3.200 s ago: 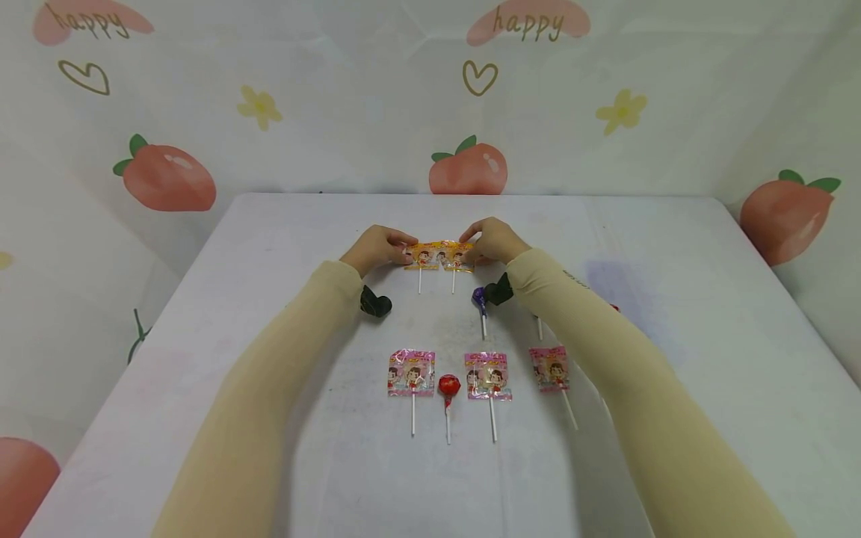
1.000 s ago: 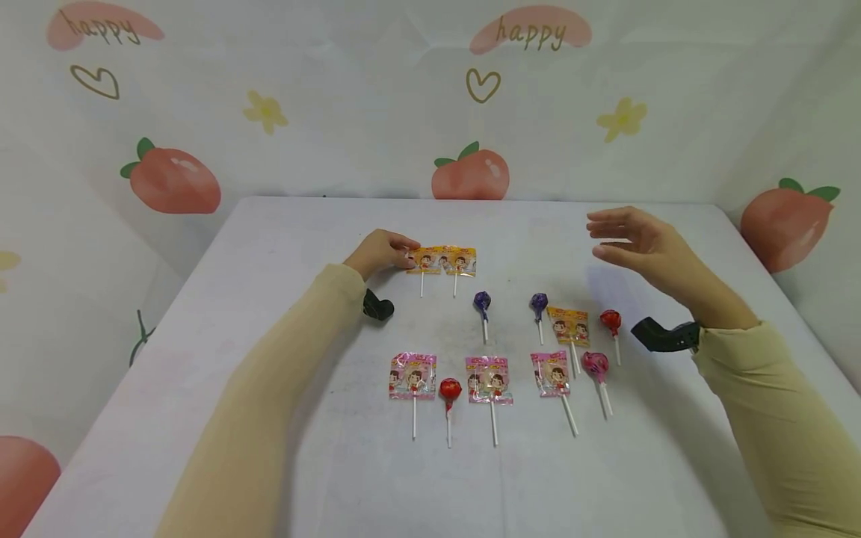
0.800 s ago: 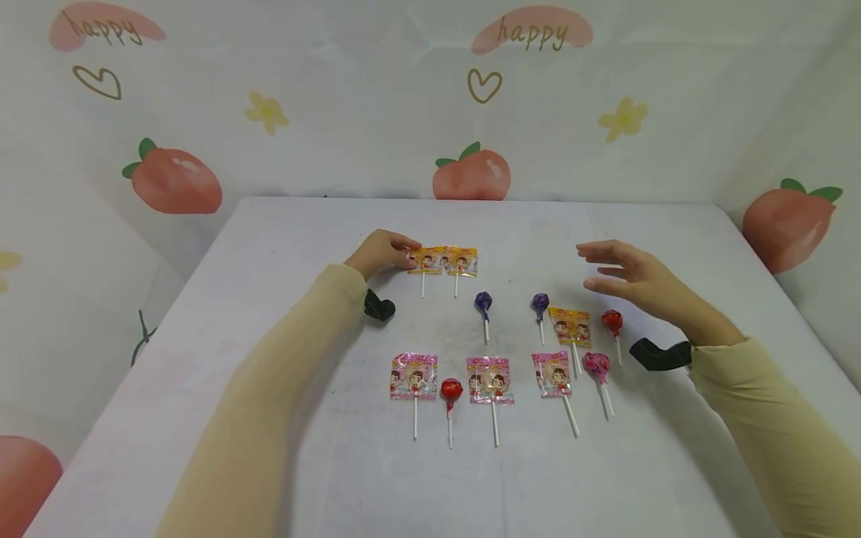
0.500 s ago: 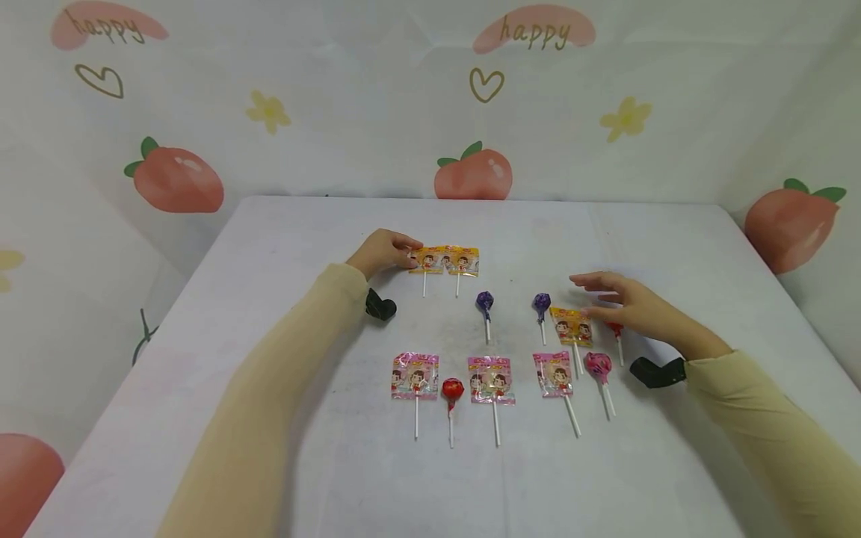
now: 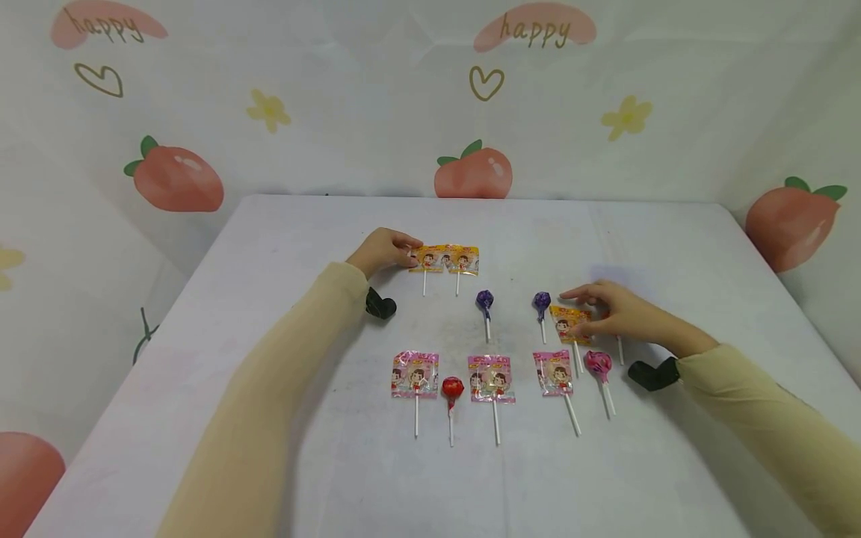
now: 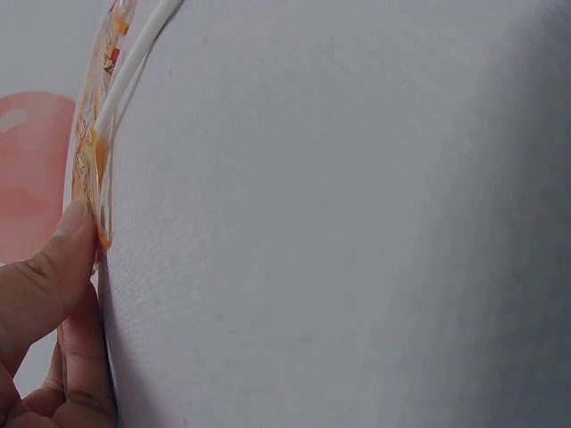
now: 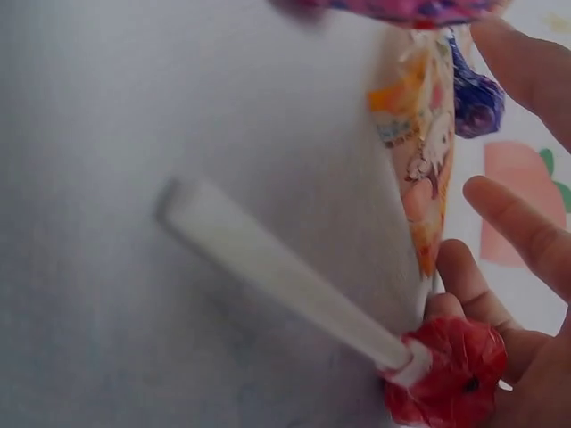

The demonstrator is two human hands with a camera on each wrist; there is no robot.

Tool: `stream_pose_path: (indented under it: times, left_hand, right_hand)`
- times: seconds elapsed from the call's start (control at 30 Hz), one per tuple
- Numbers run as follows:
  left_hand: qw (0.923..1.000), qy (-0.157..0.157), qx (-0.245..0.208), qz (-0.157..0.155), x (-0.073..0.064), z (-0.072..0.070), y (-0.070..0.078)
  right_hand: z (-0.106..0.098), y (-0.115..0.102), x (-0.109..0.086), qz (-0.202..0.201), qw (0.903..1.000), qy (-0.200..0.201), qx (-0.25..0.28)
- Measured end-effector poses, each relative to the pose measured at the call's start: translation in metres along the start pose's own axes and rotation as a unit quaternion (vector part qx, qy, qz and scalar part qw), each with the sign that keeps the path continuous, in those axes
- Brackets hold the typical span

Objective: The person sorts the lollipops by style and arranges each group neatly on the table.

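At the back of the table my left hand (image 5: pixel 383 252) pinches the left edge of an orange-wrapped flat lollipop (image 5: pixel 428 261), thumb on its wrapper (image 6: pixel 85 169) in the left wrist view. A second orange flat lollipop (image 5: pixel 464 261) lies against its right side. My right hand (image 5: pixel 628 317) reaches over another orange flat lollipop (image 5: pixel 565 323), fingers spread and fingertips close to the wrapper. Under this hand is a red ball lollipop (image 7: pixel 455 370); only its stick shows in the head view. A purple ball lollipop (image 5: pixel 541 302) lies just left of the right fingertips.
Another purple lollipop (image 5: pixel 484 300) lies mid-table. Nearer are pink flat lollipops (image 5: pixel 415 376), (image 5: pixel 490 379), (image 5: pixel 554 373), a red ball lollipop (image 5: pixel 452 388) and a pink ball lollipop (image 5: pixel 598 364). A patterned cloth (image 5: pixel 363 97) hangs behind the white table (image 5: pixel 303 232).
My right hand let go of the back pair of orange lollipops, swung right, then came down over the orange lollipop at right. The left hand has stayed at the pair.
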State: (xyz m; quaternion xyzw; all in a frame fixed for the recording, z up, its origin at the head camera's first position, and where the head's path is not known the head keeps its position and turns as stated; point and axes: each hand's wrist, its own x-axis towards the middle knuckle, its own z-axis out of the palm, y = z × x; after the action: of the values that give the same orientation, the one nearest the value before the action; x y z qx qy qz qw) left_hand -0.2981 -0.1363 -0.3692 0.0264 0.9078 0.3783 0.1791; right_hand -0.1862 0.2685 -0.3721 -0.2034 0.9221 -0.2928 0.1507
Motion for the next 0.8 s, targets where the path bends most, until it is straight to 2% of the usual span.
stream_pose_path:
  times: [0.2,0.5,0.67,0.8]
  left_hand:
    - [0.9999,0.010,0.002,0.006,-0.0028,0.0004,0.0014]
    - [0.9999,0.000,0.008,-0.010,0.0003,0.0007,0.0015]
    - [1.0000,0.001,0.009,-0.003,-0.0001,0.0006,0.0011]
    - [1.0000,0.002,0.008,0.002,-0.0005,0.0005,0.0010]
  right_hand:
    - [0.0013,-0.0051,0.0041,-0.009,0.9998,-0.004,-0.019]
    - [0.0010,-0.0067,0.0073,-0.005,0.9995,-0.014,-0.027]
    - [-0.0010,-0.0098,0.0087,0.006,0.9994,-0.023,-0.025]
    - [-0.0017,-0.0105,0.0106,-0.001,0.9994,-0.027,-0.021]
